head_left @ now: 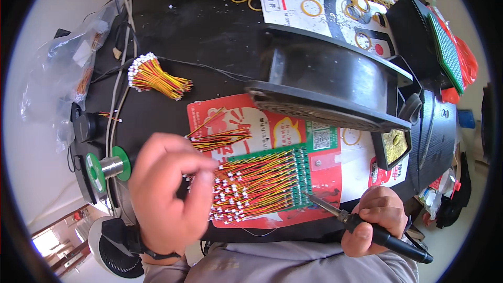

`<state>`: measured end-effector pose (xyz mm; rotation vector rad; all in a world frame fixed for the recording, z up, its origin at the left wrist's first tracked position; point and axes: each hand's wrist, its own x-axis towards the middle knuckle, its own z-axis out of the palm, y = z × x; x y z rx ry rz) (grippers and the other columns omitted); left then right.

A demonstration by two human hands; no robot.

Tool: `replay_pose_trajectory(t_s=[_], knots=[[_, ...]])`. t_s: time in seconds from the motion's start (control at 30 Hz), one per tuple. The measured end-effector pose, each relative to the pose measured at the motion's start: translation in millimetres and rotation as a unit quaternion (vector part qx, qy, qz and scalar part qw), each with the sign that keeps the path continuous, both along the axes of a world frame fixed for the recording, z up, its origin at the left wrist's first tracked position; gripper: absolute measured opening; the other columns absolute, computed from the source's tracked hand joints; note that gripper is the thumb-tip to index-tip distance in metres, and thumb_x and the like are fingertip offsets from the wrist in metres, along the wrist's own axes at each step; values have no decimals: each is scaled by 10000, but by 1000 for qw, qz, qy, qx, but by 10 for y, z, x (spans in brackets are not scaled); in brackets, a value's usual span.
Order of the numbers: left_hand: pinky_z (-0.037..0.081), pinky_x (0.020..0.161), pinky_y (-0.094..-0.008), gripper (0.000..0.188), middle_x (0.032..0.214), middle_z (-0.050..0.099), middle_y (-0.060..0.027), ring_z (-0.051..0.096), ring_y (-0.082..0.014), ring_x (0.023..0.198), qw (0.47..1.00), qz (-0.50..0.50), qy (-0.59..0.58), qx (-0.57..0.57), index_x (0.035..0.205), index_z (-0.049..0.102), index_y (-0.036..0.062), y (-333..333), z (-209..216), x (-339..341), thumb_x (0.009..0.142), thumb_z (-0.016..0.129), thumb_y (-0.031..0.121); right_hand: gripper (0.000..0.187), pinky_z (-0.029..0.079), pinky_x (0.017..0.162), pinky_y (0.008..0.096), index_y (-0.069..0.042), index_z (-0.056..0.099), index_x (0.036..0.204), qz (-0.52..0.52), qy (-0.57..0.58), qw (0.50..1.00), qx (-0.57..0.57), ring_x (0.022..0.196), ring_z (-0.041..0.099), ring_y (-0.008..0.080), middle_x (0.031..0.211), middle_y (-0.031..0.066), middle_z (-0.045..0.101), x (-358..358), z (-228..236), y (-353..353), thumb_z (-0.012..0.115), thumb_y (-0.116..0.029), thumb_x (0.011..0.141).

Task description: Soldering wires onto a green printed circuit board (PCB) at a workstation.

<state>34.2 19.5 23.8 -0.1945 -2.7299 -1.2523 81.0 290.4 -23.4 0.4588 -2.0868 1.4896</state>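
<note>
The right hand [374, 220] is wrapped around the black handle of a soldering iron [367, 226], fingers pressed together on the grip, with the metal tip angled up and to the left so that it meets the lower right corner of a green circuit board [303, 170]. The left hand [167, 194] hovers over the left ends of the wires; its fingers are curled with thumb and forefinger drawn together, and they seem to pinch a thin wire, though the back of the hand hides the contact. Between the two sets of fingers a row of red, yellow and black wire leads [257, 183] with small white connectors fans out leftward from the board, all lying on a red printed card [246, 126] on the black bench [209, 31]. Just left of the left fingers sits a green solder spool [107, 166], and below that wrist a white round fan [112, 249]. Just beyond the left fingers a small loose bunch of wires [217, 139] lies on the card. Right of the iron's tip, above the right fingers, a black holder with brass cleaning wool [394, 144] stands. Farther out, a large black fan housing [325, 84] spans the middle of the bench, and a tied bundle of wires [154, 76] lies well to the left of it. At the far edge, yellow rubber bands [312, 6] are scattered over a white sheet.
</note>
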Motion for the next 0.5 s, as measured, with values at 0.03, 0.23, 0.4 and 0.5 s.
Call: replay_pose_trajectory(t_s=[0.03, 0.23, 0.4, 0.5], knots=[[489, 662, -319, 149, 861, 601, -125, 615, -234, 752, 999, -14, -7, 46, 882, 687, 32, 57, -2, 65, 765, 665, -58, 251, 360, 350, 279, 9, 556, 818, -1, -1, 1000, 2, 383, 458, 144, 551, 29, 517, -2, 1, -2, 737, -165, 801], [507, 634, -289, 141, 832, 662, -111, 635, -199, 693, 962, -183, -67, 193, 917, 664, 16, 152, 49, 130, 829, 649, -93, 248, 357, 351, 278, 13, 557, 814, -13, 2, 1000, 4, 381, 454, 143, 537, 25, 506, -12, 36, -1, 737, -157, 799], [538, 613, -297, 90, 781, 696, -121, 663, -199, 664, 942, -180, -153, 238, 917, 640, -25, 256, -41, 224, 849, 678, -70, 265, 349, 351, 276, 13, 558, 811, -20, -7, 1000, 3, 381, 451, 146, 529, 28, 506, 3, 22, -16, 742, -178, 811], [554, 617, -286, 106, 811, 697, -135, 682, -200, 681, 954, -175, -126, 209, 922, 648, -18, 358, -92, 251, 842, 705, -58, 294, 343, 353, 275, 10, 559, 812, -34, -13, 999, -1, 383, 453, 148, 529, 28, 508, 26, 26, -25, 751, -211, 822]])
